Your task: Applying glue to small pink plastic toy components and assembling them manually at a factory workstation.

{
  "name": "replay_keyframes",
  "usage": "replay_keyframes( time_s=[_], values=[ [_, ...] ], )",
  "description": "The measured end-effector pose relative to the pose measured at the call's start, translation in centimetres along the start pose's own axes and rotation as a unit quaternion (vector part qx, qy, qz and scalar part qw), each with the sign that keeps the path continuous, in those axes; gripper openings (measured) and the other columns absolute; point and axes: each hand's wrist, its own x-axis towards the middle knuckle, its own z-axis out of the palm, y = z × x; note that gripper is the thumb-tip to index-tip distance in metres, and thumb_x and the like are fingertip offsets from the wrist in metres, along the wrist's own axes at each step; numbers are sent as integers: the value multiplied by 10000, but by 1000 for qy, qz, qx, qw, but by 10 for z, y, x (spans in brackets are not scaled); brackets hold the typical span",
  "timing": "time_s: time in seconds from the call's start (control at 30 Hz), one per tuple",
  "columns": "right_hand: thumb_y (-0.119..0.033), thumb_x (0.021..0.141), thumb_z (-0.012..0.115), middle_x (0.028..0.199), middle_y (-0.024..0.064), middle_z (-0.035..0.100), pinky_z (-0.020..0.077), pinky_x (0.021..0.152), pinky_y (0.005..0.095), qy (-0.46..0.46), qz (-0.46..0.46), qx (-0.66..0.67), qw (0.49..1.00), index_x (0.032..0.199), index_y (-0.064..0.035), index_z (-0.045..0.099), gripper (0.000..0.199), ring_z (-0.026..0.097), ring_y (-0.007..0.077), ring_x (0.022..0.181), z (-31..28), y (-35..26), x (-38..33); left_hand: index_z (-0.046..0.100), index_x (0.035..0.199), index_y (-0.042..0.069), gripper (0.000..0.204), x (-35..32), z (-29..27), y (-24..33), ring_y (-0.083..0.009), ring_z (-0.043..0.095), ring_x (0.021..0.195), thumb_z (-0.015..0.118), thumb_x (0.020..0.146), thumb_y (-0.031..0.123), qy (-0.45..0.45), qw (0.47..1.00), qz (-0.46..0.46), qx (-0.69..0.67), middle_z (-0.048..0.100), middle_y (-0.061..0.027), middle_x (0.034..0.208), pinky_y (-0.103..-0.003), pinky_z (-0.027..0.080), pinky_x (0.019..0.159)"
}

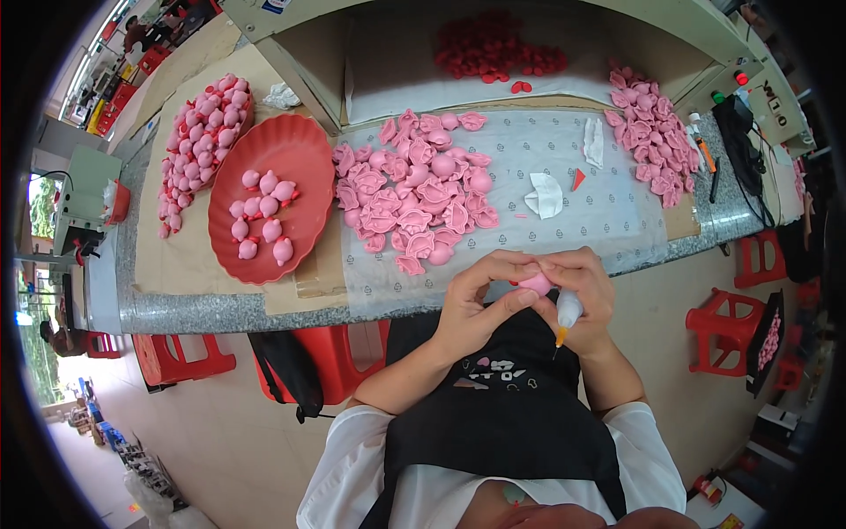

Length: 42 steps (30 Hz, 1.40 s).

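Just past the table's near edge, my left hand (pixel 483 304) is closed on a small round pink piece (pixel 536 282), with a bit of red showing beside it. My right hand (pixel 583 286) meets it there, fingertips touching the same piece. Tucked in my right hand is a small white glue bottle (pixel 569 309) with a yellow-orange needle tip, pointing down toward my apron. On the table ahead lies a heap of pink petal-shaped pieces and balls (pixel 419 185). A red scalloped plate (pixel 308 189) on the left carries several pink balls with red parts (pixel 264 207).
Finished-looking pink-and-red pieces (pixel 207 132) fill a container at far left. An open-fronted metal box (pixel 304 66) shelters red pieces (pixel 493 53). More pink petals (pixel 652 132) lie right. Crumpled white paper (pixel 545 196), a red scrap (pixel 578 179), pens (pixel 705 150) and red stools (pixel 727 326) are around.
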Motion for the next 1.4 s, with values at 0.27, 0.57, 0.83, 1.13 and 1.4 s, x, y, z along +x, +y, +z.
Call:
replay_keyframes(
  time_s=[0.27, 0.57, 0.83, 1.13, 1.4],
  values=[
    [-140, 536, 720, 755, 80, 559, 404, 475, 244, -11, -51, -12, 999, 829, -15, 556, 358, 516, 177, 588, 0, 1, 7, 484, 857, 49, 144, -1, -6, -10, -221, 501, 873, 561, 735, 52, -16, 994, -19, -102, 483, -149, 938, -314, 408, 766],
    [-63, 580, 702, 850, 99, 560, 429, 583, 253, 58, 92, 248, 963, 820, -29, 549, 286, 526, 153, 729, 24, -2, -7, 449, 867, 125, 170, -6, -3, -18, -247, 479, 900, 566, 753, 172, 18, 942, -45, -333, 454, -119, 929, -347, 410, 766],
    [19, 640, 640, 946, 169, 506, 407, 768, 280, 107, 163, 487, 852, 777, -18, 536, 176, 522, 194, 841, 39, 7, -14, 448, 876, 140, 180, 1, -3, -25, -256, 465, 916, 565, 753, 198, 32, 947, -8, -320, 464, -121, 921, -369, 385, 804],
    [-49, 616, 666, 894, 109, 496, 380, 738, 278, 110, 193, 471, 853, 713, -53, 520, 176, 481, 163, 804, 39, 3, -17, 452, 866, 132, 149, -5, 3, -22, -234, 465, 894, 549, 764, 183, 50, 948, 4, -314, 470, -112, 894, -349, 362, 822],
    [-13, 631, 652, 883, 128, 504, 410, 742, 283, 132, 215, 513, 820, 708, -27, 520, 153, 510, 175, 808, 40, -3, -19, 450, 860, 125, 130, -9, 9, -13, -207, 461, 858, 533, 774, 175, 79, 951, 3, -297, 469, -99, 895, -330, 348, 805]
  ],
)
